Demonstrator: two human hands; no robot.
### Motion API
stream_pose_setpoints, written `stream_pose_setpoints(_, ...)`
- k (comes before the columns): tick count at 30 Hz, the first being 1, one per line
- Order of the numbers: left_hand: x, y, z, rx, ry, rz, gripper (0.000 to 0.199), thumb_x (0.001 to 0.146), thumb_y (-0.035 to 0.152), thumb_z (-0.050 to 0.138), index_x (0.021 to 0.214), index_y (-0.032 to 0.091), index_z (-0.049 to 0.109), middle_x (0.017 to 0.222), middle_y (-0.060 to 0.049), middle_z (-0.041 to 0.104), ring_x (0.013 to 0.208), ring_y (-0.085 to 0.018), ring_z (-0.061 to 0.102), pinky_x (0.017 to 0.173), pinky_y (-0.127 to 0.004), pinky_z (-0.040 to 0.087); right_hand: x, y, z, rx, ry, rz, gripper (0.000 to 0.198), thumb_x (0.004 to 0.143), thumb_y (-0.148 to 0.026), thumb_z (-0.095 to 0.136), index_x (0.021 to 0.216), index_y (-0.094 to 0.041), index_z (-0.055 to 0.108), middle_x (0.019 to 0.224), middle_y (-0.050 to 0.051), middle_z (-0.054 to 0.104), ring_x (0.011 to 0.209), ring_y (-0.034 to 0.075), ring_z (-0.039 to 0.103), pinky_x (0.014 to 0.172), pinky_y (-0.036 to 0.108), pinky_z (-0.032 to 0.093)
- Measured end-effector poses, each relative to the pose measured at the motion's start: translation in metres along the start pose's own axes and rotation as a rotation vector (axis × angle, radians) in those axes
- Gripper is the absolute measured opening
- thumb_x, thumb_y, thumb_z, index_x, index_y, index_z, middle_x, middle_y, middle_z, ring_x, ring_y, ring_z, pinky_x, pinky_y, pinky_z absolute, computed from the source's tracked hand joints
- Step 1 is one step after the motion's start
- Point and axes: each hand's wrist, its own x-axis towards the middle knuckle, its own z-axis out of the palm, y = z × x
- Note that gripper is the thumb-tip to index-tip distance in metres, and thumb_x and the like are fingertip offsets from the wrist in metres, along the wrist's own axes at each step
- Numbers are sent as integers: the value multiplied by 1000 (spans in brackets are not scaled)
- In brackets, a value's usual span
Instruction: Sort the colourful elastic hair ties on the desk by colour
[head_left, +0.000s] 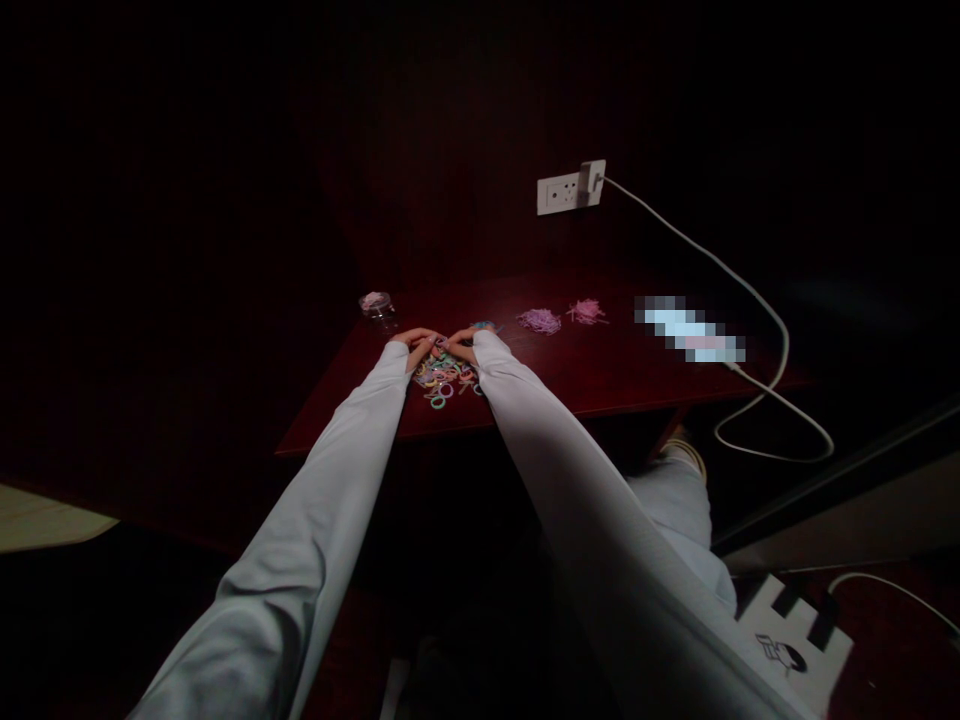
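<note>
Left hand [417,337], right hand [463,340] crowded one ring heap [446,376] on the table [600,358], grip: couldn't tell! Right sleeve [551,440] hid its edge; beyond lay one purple pile [539,321], one pink pile [587,312], one jar [377,306].

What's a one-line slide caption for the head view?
Left hand and right hand close together at a multicoloured pile of rings on a dark red table.

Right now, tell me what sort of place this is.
Probably a dim room indoors, perhaps in a home, though much is lost in the dark. The signs are the dark red table, the white wall socket above it, and the white cable plugged in there.
</note>
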Motion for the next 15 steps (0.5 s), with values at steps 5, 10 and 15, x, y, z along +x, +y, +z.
stream_pose_setpoints(5,4,-7,-3,100,109,-6,55,83,76,67,88,22,77,76,-5,74,70,-20,62,68,-31,48,0,-3,0,12,-31,-31,29,92,-54,88,96,-25,93,99,3,82,99,19,72,95,28,59)
stream_pose_setpoints(10,2,1,-8,207,273,-52,46,83,67,62,65,25,60,63,-1,60,65,-18,52,64,-31,40,-2,-5,-1,12,-29,-63,26,92,-50,88,95,-25,92,97,2,83,98,19,72,98,29,57)
stream_pose_setpoints(15,-2,3,-10,329,327,-109,65,91,71,59,45,27,45,44,-1,40,53,-18,43,58,-35,32,-3,-6,-1,-13,-38,-75,15,94,-38,87,98,-25,93,101,2,83,103,20,70,100,30,55)
